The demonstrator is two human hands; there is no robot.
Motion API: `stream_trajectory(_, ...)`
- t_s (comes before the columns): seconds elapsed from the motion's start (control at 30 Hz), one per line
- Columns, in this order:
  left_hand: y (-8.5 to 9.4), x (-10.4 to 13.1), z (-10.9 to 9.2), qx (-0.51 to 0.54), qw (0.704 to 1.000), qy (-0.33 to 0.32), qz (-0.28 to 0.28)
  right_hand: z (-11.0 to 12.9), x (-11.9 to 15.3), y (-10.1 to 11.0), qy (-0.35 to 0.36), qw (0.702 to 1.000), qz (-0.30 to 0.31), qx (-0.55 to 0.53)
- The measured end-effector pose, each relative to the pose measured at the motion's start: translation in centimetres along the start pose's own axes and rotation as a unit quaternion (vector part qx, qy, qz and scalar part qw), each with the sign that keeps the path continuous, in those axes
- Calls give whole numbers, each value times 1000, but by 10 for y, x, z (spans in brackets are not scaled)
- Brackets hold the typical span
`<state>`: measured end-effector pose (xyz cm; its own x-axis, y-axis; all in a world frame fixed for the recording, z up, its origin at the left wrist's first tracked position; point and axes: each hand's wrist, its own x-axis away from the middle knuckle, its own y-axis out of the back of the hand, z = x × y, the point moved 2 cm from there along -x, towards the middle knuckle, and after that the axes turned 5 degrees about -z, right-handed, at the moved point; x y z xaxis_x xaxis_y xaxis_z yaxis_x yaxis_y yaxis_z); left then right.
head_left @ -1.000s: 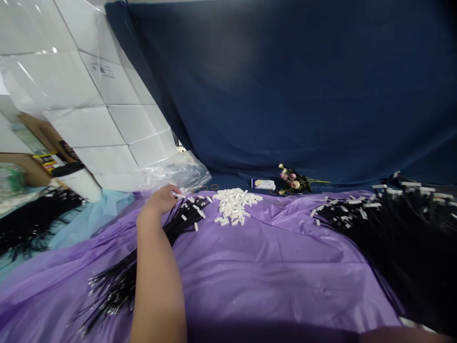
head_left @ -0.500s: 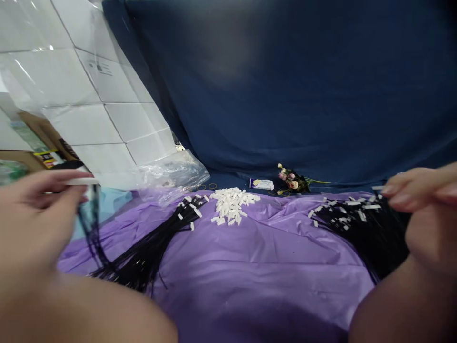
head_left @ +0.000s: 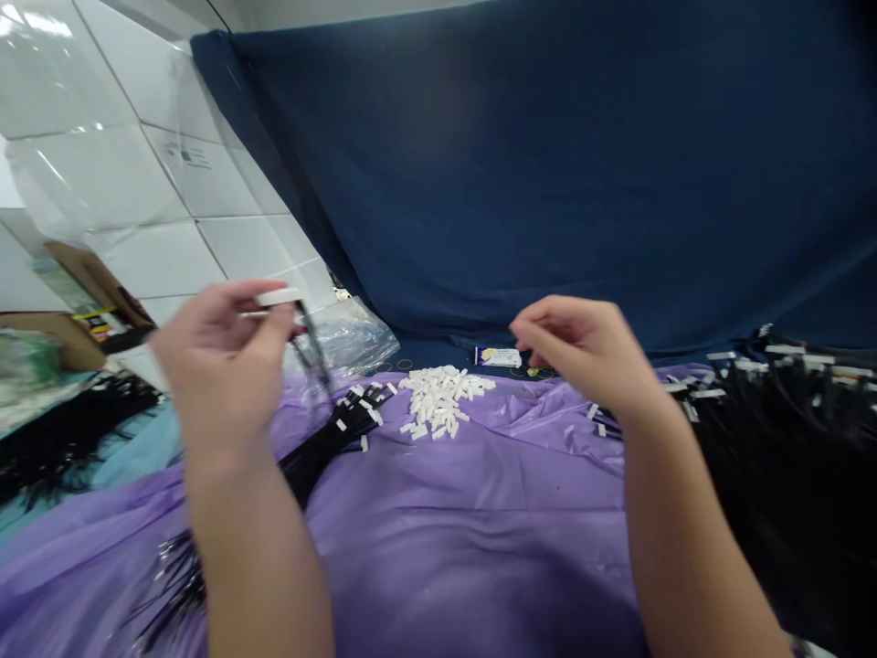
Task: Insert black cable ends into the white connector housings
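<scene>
My left hand (head_left: 229,343) is raised at left and pinches a white tab (head_left: 278,297) between thumb and fingers. Thin black cords (head_left: 313,352) hang from that tab, blurred by motion. Below lies a bundle of black cords with white tabs (head_left: 335,434), partly hidden by my left forearm. My right hand (head_left: 582,347) hovers right of centre with its thumb and fingertips together; whether anything sits between them cannot be seen. Between the hands, on the purple sheet (head_left: 466,530), rests a heap of small white pieces (head_left: 438,397).
At right lies a large pile of black cords with white tabs (head_left: 787,439); more dark cords (head_left: 75,425) lie far left. A small wrapped packet (head_left: 498,356) is in front of the blue cloth (head_left: 548,183). White boxes under clear plastic (head_left: 164,174) stand at left.
Both hands have moved inward, toward the middle. The white tab and its cords have travelled right with my left hand. My right hand has left the right-hand cord pile.
</scene>
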<state>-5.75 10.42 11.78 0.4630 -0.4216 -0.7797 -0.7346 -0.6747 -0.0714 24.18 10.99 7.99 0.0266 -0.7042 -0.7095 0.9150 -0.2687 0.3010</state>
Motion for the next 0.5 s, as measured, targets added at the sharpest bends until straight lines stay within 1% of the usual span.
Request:
stream_trajectory(0.07, -30, 5, 4, 41, 997, 37, 52, -34, -4, -26, -38, 992, 111, 55)
stream_trajectory(0.1, -43, 9, 7, 47, 993, 62, 88, -52, -4, -41, -59, 979, 170, 95)
stream_trajectory(0.13, -53, 12, 10, 47, 988, 88, 119, -67, -2, -56, -68, 970, 206, 109)
stream_trajectory(0.17, -60, 16, 13, 47, 981, 116, 150, -82, 1, -70, -74, 963, 230, 117)
stream_trajectory(0.2, -65, 19, 15, 45, 973, 143, 176, -94, 6, -84, -82, 955, 256, 122)
stream_trajectory(0.27, -68, 23, 18, 36, 958, 185, 215, -112, 18, -109, -95, 937, 313, 125)
stream_trajectory(0.33, -67, 25, 19, 16, 948, 210, 239, -121, 31, -127, -114, 917, 356, 139)
stream_trajectory(0.4, -66, 26, 17, -8, 941, 217, 258, -123, 41, -138, -132, 904, 370, 167)
stream_trajectory(0.5, -68, 27, 12, -34, 931, 227, 284, -120, 47, -146, -149, 896, 365, 201)
